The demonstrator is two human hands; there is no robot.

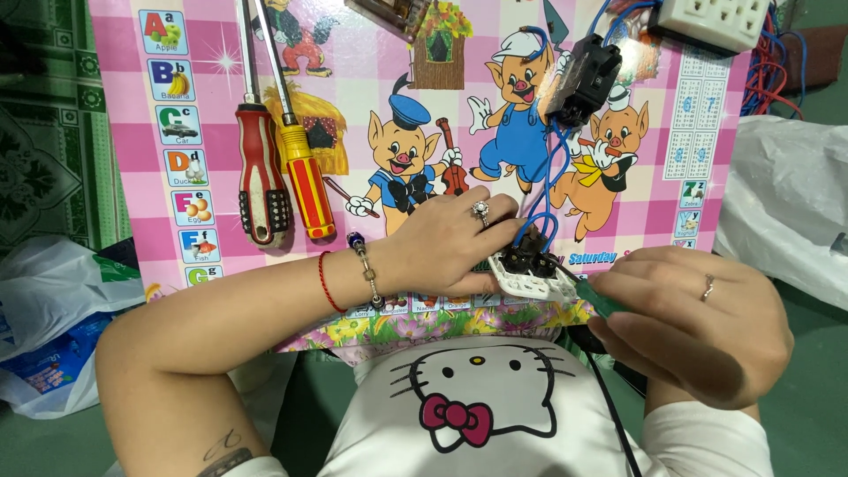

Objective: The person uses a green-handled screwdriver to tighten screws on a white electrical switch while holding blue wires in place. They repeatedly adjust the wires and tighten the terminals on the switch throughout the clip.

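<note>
My left hand [450,243] grips a white switch plate [530,279] with dark modules and blue wires [541,190] running up from it. It rests at the near edge of a pink cartoon table [177,115]. My right hand [698,318] holds a green-handled screwdriver [599,299], its tip pointing at the plate's right side. The blue wires lead up to a black switch module [585,79] lying further back on the table.
Two screwdrivers lie at the left of the table, one red and black [262,181], one yellow and red [305,177]. A white socket block [711,22] with red and blue wires sits top right. Plastic bags [53,336] lie on the green floor at both sides.
</note>
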